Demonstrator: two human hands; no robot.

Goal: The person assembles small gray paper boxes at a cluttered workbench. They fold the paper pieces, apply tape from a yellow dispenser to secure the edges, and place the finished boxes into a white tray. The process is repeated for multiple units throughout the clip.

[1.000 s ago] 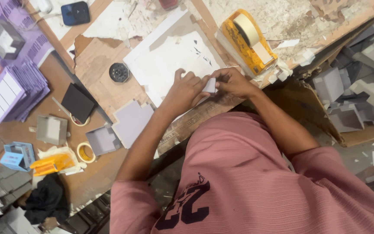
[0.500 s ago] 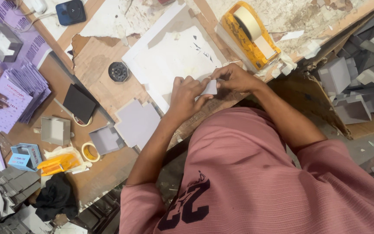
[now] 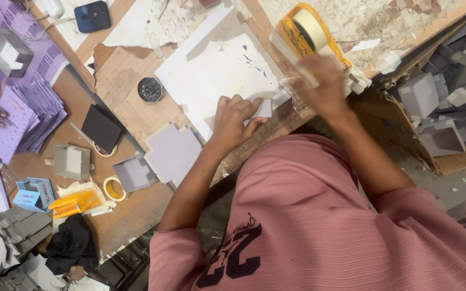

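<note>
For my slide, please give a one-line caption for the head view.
Left hand presses a small grey card piece on a white sheet; right hand reaches the yellow tape dispenser.

White sheet mid-bench open, tape dispenser blocks right, purple card stacks crowd left

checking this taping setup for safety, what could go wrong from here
The right hand is blurred at the yellow tape dispenser, so its grip is unclear; fingers could catch the dispenser's cutting edge. The left hand pins a small grey piece near the table edge, so it might slip off. Paper scraps beside the dispenser could stick to the tape.
</note>
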